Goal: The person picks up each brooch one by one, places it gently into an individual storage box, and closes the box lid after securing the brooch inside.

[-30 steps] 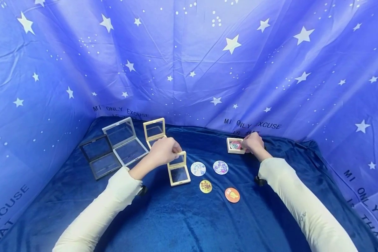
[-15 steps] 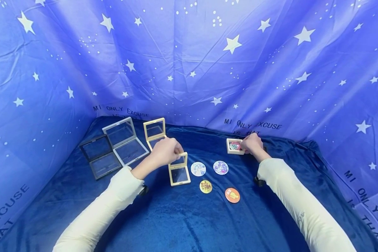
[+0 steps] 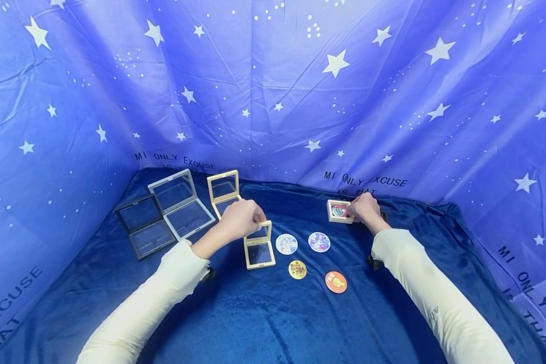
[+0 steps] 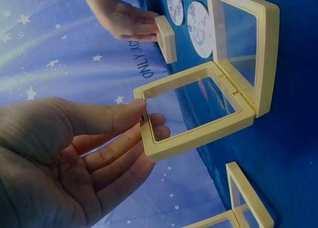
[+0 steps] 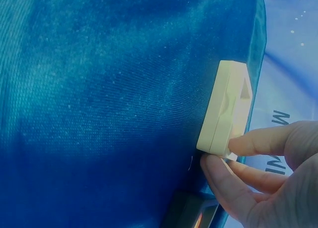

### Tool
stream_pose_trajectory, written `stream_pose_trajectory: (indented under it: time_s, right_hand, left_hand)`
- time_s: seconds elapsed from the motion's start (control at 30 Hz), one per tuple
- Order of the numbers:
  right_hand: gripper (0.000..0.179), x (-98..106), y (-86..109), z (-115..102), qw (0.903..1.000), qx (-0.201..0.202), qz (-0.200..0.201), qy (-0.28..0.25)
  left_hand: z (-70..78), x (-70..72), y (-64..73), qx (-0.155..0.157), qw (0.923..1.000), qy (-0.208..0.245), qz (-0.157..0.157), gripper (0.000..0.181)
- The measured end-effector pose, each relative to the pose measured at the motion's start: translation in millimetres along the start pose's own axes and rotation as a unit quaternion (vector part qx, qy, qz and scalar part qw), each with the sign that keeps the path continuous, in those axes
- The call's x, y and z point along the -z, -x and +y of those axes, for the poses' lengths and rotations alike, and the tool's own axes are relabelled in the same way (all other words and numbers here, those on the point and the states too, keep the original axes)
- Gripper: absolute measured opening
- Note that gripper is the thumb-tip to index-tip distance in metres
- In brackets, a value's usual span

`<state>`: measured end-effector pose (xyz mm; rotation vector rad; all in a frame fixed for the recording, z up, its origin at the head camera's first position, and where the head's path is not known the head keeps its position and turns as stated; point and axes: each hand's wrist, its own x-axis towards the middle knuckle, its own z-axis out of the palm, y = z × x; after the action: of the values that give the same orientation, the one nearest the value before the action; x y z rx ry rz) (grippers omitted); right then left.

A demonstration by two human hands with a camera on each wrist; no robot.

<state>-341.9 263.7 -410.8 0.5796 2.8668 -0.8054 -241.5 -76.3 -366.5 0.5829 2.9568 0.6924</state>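
Note:
My left hand (image 3: 242, 217) pinches the top edge of the raised lid of a small cream display frame (image 4: 198, 111), thumb on one face and fingers behind. The frame stands unfolded at its hinge, with clear film windows in both halves and nothing in them. Off to the right, my right hand (image 3: 366, 208) grips the near end of a closed cream display frame (image 5: 223, 109) between thumb and fingers. A round red and green badge (image 3: 338, 210) shows through that frame's window. Between the hands lie a white-blue badge (image 3: 286, 244) and a purple badge (image 3: 319, 242).
A yellow sunflower badge (image 3: 297, 269) and an orange badge (image 3: 335, 282) lie nearer. On the left stand unfolded frames: one black (image 3: 138, 215), one grey (image 3: 172, 184), one cream (image 3: 223, 186). A dark box (image 5: 186, 208) sits beside my right hand. Starry cloth hangs behind.
My left hand and the lid it pinches have shifted very slightly right, the lid's top edge a touch lower. My right hand and its frame stay nearly still.

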Motion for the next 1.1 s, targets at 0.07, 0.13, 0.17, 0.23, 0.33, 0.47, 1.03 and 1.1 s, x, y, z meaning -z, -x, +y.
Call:
stream_pose_trajectory:
  time_s: [0.07,0.13,0.17,0.23,0.33,0.47,1.03,1.1]
  right_hand:
    - [0.016,0,-0.3,0,1.0000,0.002,0.000,-0.001]
    - [0.017,0,-0.4,1,1.0000,0.005,-0.001,0.001]
    - [0.018,1,-0.2,1,1.0000,0.007,-0.002,0.002]
    - [0.018,1,-0.2,2,0.9999,0.010,-0.004,0.003]
    - [0.018,1,-0.1,3,0.9999,0.013,-0.004,0.004]
    - [0.020,1,-0.1,3,0.9999,0.014,-0.003,0.002]
    - [0.012,12,5.1,0,0.9997,0.019,0.008,-0.010]
    - [0.016,14,6.4,0,0.9998,0.020,0.004,-0.007]
  left_hand:
    - [0.1,0.0,0.0,0.000,1.0000,0.000,0.000,0.013]
    - [0.2,-0.2,-0.2,0.000,1.0000,0.002,0.000,0.013]
    - [0.1,-0.5,-0.2,0.000,1.0000,0.003,0.000,0.013]
    - [-0.1,-1.0,-0.3,0.000,1.0000,0.004,0.000,0.014]
    - [-0.3,-1.5,-0.3,0.001,1.0000,0.005,-0.001,0.014]
    - [-0.2,-1.2,0.0,0.001,1.0000,0.004,-0.001,0.015]
    - [-0.5,-1.5,-0.3,-0.001,1.0000,0.003,-0.001,0.015]
    - [-0.5,-1.7,-0.1,-0.002,1.0000,0.002,0.000,0.015]
